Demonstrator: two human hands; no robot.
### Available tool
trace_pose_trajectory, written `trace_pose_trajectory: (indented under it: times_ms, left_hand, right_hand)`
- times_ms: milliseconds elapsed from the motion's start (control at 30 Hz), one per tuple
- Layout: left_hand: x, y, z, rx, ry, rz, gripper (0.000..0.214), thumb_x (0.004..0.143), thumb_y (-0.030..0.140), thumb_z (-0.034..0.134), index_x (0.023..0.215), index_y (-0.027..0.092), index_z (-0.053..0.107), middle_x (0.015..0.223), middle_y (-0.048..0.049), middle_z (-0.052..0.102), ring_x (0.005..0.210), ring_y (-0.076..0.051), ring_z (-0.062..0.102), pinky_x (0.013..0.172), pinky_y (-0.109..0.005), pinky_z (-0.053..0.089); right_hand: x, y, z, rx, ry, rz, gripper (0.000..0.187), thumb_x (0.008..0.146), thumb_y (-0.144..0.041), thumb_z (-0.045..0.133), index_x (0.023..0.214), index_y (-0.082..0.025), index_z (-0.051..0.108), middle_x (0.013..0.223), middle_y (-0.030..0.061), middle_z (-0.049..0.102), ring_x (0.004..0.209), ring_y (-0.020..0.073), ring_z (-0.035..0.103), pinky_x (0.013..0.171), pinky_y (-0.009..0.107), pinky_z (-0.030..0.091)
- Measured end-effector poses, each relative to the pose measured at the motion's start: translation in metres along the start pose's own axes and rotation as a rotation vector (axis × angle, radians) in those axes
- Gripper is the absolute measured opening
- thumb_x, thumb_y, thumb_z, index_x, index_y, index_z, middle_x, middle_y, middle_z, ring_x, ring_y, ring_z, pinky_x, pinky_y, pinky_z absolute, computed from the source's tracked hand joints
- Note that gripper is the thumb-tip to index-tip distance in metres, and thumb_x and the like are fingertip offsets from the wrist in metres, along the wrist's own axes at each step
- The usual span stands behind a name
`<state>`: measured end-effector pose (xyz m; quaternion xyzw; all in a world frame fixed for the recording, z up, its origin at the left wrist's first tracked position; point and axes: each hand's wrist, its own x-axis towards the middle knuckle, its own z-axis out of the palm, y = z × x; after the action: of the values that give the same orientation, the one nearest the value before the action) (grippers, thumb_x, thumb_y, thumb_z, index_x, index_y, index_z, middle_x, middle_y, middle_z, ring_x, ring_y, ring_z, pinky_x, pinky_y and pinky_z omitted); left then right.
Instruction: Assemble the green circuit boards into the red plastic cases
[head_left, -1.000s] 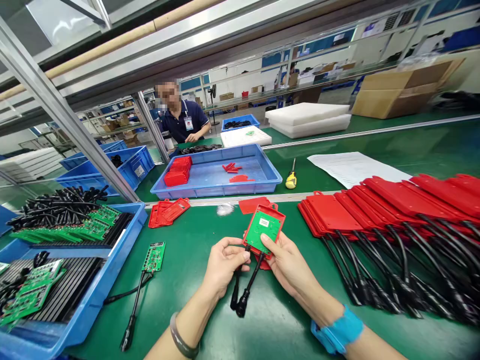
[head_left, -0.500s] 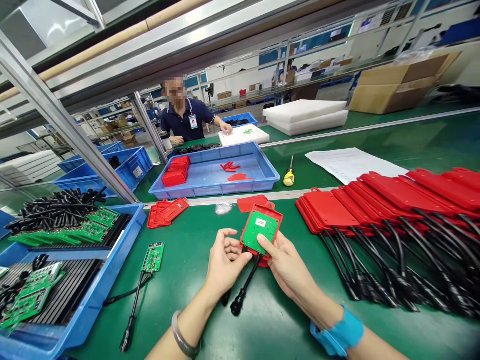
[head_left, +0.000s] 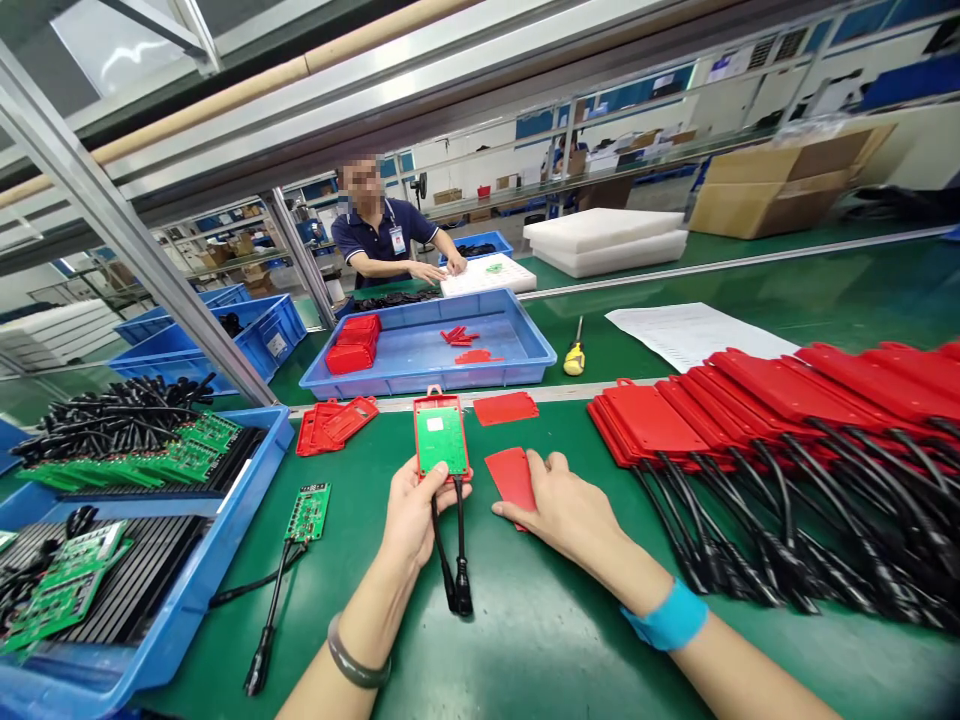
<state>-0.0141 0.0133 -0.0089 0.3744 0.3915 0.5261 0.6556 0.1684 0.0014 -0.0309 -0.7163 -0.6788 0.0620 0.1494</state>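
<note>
My left hand [head_left: 411,515] grips the lower end of a red housing with a green circuit board [head_left: 441,438] seated in it. Two black cables [head_left: 454,550] hang from it to the green mat. My right hand [head_left: 564,510] rests on a flat red cover [head_left: 511,475] lying on the mat, fingers closed over its edge. Another red cover [head_left: 506,408] lies just beyond it.
A row of finished red units with black cables [head_left: 757,420] fills the right side. A blue bin of green boards and cables [head_left: 135,450] stands at left, with a loose board [head_left: 307,513] beside it. Ahead are a blue tray [head_left: 431,350], a screwdriver [head_left: 574,355], and a co-worker [head_left: 382,240].
My left hand took over the housing with the board and moved it left, held upright. My right hand let go of it and dropped onto the red cover on the mat.
</note>
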Motion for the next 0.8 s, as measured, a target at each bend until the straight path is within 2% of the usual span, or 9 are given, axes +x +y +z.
trace_pose_trajectory:
  times_ms: [67, 133, 200, 267, 367, 467, 567, 700, 800]
  left_hand:
    - [-0.001, 0.000, 0.001, -0.005, -0.011, 0.000, 0.026, 0.076, 0.025, 0.066, 0.095, 0.008, 0.058, 0.086, -0.0104, 0.067, 0.079, -0.021, 0.067, 0.070, -0.033, 0.056]
    - [-0.002, -0.002, 0.004, -0.010, -0.038, -0.012, 0.027, 0.076, 0.024, 0.066, 0.097, 0.009, 0.057, 0.089, -0.0108, 0.067, 0.080, -0.022, 0.067, 0.070, -0.034, 0.056]
    - [-0.005, -0.003, 0.007, -0.013, -0.073, -0.037, 0.029, 0.077, 0.023, 0.064, 0.100, 0.010, 0.055, 0.092, -0.0115, 0.067, 0.081, -0.023, 0.067, 0.070, -0.035, 0.056]
    - [-0.007, -0.005, 0.009, -0.006, -0.097, -0.059, 0.030, 0.078, 0.023, 0.063, 0.103, 0.010, 0.054, 0.092, -0.0118, 0.067, 0.081, -0.023, 0.067, 0.070, -0.034, 0.055]
    - [-0.012, -0.008, 0.012, -0.002, -0.127, -0.071, 0.033, 0.079, 0.023, 0.062, 0.109, 0.012, 0.053, 0.092, -0.0103, 0.067, 0.081, -0.022, 0.067, 0.070, -0.034, 0.055]
    - [-0.015, -0.012, 0.017, -0.002, -0.162, -0.086, 0.040, 0.078, 0.024, 0.064, 0.115, 0.015, 0.052, 0.097, -0.0098, 0.067, 0.080, -0.021, 0.066, 0.070, -0.034, 0.055]
    - [-0.019, -0.016, 0.021, -0.033, -0.194, -0.100, 0.039, 0.081, 0.030, 0.062, 0.116, 0.015, 0.053, 0.103, -0.0114, 0.066, 0.080, -0.020, 0.066, 0.070, -0.034, 0.055]
    - [-0.020, -0.020, 0.024, -0.122, -0.174, -0.139, 0.044, 0.088, 0.047, 0.045, 0.113, 0.013, 0.057, 0.104, -0.0140, 0.066, 0.086, -0.023, 0.065, 0.071, -0.038, 0.054]
    - [-0.020, -0.022, 0.024, -0.147, -0.137, -0.160, 0.048, 0.088, 0.050, 0.043, 0.112, 0.012, 0.058, 0.101, -0.0144, 0.067, 0.087, -0.024, 0.065, 0.073, -0.041, 0.054]
  right_hand:
    - [-0.001, 0.003, 0.002, 0.019, -0.045, -0.002, 0.064, 0.069, -0.052, 0.070, 0.111, -0.008, 0.052, 0.088, 0.0166, 0.061, 0.073, 0.0343, 0.063, 0.053, 0.033, 0.043]
    - [0.001, 0.006, 0.001, 0.170, -0.041, 0.007, 0.039, 0.073, -0.043, 0.068, 0.096, -0.014, 0.055, 0.073, 0.0098, 0.062, 0.068, 0.0316, 0.062, 0.051, 0.031, 0.039]
    - [0.004, 0.009, -0.003, 0.273, -0.002, 0.025, 0.020, 0.084, -0.039, 0.053, 0.084, -0.019, 0.053, 0.065, 0.0049, 0.059, 0.065, 0.0267, 0.060, 0.053, 0.030, 0.038]
    - [0.007, 0.010, -0.010, 0.403, 0.094, 0.043, 0.025, 0.093, -0.036, 0.033, 0.082, -0.021, 0.049, 0.070, 0.0037, 0.058, 0.066, 0.0217, 0.058, 0.057, 0.029, 0.041]
    - [0.006, 0.005, -0.021, 1.021, 0.212, 0.065, 0.023, 0.091, -0.041, 0.038, 0.089, -0.022, 0.051, 0.083, 0.0031, 0.060, 0.071, 0.0174, 0.057, 0.062, 0.027, 0.045]
    - [0.001, -0.004, -0.028, 1.551, 0.125, 0.109, 0.025, 0.080, -0.041, 0.061, 0.094, -0.022, 0.054, 0.080, 0.0002, 0.060, 0.061, 0.0122, 0.053, 0.053, 0.021, 0.043]
    - [-0.005, -0.012, -0.029, 1.622, 0.001, 0.106, 0.033, 0.075, -0.040, 0.069, 0.098, -0.021, 0.055, 0.065, -0.0049, 0.055, 0.045, 0.0064, 0.040, 0.041, 0.017, 0.033]
    - [-0.012, -0.019, -0.022, 1.515, -0.040, 0.046, 0.043, 0.077, -0.040, 0.067, 0.112, -0.021, 0.052, 0.069, -0.0029, 0.055, 0.054, 0.0102, 0.048, 0.046, 0.020, 0.038]
    - [-0.014, -0.020, -0.015, 1.440, -0.041, 0.008, 0.044, 0.080, -0.040, 0.064, 0.117, -0.020, 0.049, 0.077, -0.0015, 0.053, 0.054, 0.0099, 0.048, 0.045, 0.020, 0.038]
